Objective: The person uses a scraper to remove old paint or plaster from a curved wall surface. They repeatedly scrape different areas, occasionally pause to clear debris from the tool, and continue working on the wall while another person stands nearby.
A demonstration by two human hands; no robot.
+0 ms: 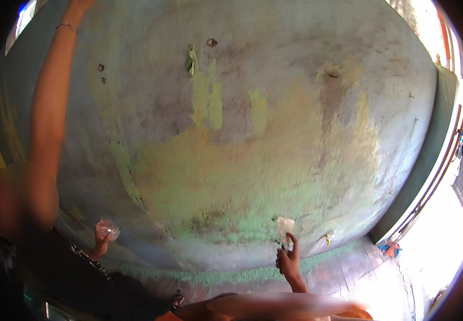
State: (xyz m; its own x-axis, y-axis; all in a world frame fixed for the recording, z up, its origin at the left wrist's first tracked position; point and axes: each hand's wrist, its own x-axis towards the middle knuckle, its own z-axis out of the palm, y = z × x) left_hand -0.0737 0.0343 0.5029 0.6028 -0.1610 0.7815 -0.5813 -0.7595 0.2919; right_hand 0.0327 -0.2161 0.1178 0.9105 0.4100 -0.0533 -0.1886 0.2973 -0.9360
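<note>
My right hand [290,262] is low in front of a curved-looking wall [274,171]. Its fingers are closed round the dark handle of what looks like a scraper [284,227]. The tool's pale, flat blade points up and lies close to or against the wall; contact is hard to judge. One finger stretches up beside the blade. Around it the paint is worn, in patches of green, yellow and grey. Blurred skin crosses the lower edge, but no left hand of mine can be made out.
At the left, a person in a black shirt [76,278] raises a braceleted arm [52,101] along the wall and holds a clear plastic cup [108,229]. A peeling green flake [192,60] hangs higher up. A yellow tap [328,239] juts out at right, above tiled paving [344,270].
</note>
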